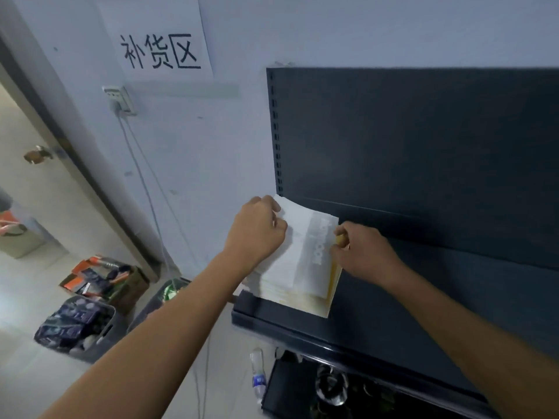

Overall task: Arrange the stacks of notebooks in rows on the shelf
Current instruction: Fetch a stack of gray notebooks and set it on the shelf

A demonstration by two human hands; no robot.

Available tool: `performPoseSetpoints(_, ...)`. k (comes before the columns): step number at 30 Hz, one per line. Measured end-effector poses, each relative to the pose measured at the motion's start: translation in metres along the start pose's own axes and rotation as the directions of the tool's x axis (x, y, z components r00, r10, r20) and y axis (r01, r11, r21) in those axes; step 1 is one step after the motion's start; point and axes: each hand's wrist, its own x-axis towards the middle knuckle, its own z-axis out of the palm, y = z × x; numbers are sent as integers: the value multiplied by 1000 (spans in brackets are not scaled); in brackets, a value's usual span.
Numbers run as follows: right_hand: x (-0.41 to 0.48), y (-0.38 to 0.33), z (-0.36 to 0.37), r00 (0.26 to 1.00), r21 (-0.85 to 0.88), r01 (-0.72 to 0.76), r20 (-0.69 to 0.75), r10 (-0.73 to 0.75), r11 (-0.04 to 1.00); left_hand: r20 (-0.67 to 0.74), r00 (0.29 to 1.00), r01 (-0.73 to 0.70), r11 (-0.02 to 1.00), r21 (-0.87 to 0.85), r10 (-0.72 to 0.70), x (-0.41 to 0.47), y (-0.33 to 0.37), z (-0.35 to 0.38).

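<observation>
Reaching forward with both arms, the left hand (257,228) is gripping the notebook stack (299,261) at the shelf's (393,313) left edge; the right hand (363,249) is pinching its right side.

Dim, bluish, slightly blurred; brightest on the pale glossy floor (27,291) far left of the fingers (276,211); lines bow near the edges.

White-covered, yellow-edged notebooks (298,261) on dark blue-grey shelf (393,316); black characters on white sign (160,40).
</observation>
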Motion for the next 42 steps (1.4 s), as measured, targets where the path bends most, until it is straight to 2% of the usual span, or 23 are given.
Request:
performPoseSetpoints(4, 0, -6, 10, 990, 37, -139, -8, 139, 990, 52, 999, 4, 1000, -2, -3, 15, -13, 0)
performPoseSetpoints(9, -2, -13, 28, 955, 167, -295, 10, 298, 941, 142, 988, 45, 993, 109, -60, 23, -29, 7)
performPoseSetpoints(13, -8, -18, 38, 929, 216, -364, 13, 371, 906, 234, 968, 63, 990, 124, -91, 16, -37, 14)
performPoseSetpoints(15, -12, -22, 43, 933, 185, -352, -1, 359, 917, 249, 964, 73, 994, 86, -92, 15, -39, 15)
performPoseSetpoints(19, -16, -34, 50, 962, -56, -272, -54, 269, 961, 248, 963, 88, 994, 72, -103, 20, -40, 10)
performPoseSetpoints(25, -17, -52, 65, 985, -283, -169, -78, 153, 944, 210, 972, 86, 992, 90, -103, 20, -43, 7)
performPoseSetpoints(34, -22, -48, 79, 990, -304, -100, -126, 64, 947, 172, 965, 203, 979, -22, -197, 24, -55, 2)
performPoseSetpoints(37, -23, -46, 79, 988, -262, -98, -144, 62, 960, 173, 964, 208, 978, -22, -201, 28, -58, -3)
performPoseSetpoints(42, -24, -49, 77, 987, -301, -106, -145, 65, 948, 142, 974, 178, 984, 1, -176, 30, -56, -9)
